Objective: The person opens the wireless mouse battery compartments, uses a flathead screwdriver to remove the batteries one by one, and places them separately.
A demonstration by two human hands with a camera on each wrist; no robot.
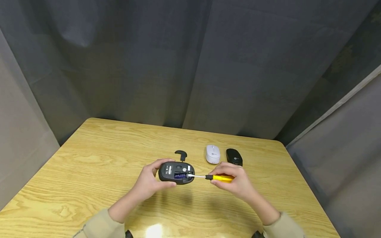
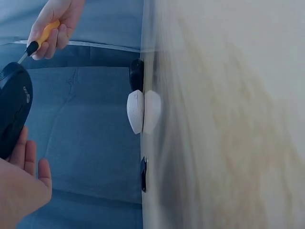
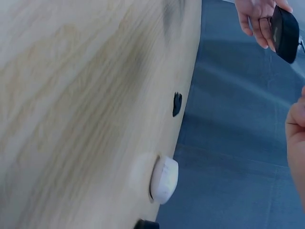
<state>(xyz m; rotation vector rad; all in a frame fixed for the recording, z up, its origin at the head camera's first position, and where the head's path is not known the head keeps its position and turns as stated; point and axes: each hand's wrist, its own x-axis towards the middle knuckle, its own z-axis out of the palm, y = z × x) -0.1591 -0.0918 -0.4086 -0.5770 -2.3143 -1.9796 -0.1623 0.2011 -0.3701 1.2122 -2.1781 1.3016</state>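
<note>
A black computer mouse [image 1: 171, 170] is held underside up above the table, its battery bay uncovered. My left hand [image 1: 148, 180] grips it by its left end, thumb along the near edge. Inside the bay lies a dark blue battery [image 1: 180, 176]. In my right hand [image 1: 233, 177] is a screwdriver [image 1: 220, 178] with a yellow handle and black collar. Its shaft points left, and the tip is at the bay's right end by the battery. The left wrist view shows the mouse's top shell [image 2: 14, 107] and the right fingers curled round the yellow handle [image 2: 47, 33].
On the wooden table [image 1: 119, 142], a black battery cover [image 1: 182, 154] lies beyond the held mouse. To its right stand a white mouse [image 1: 212, 154] and a second black mouse [image 1: 234, 156]. Dark grey curtains [image 1: 148, 66] hang behind the table.
</note>
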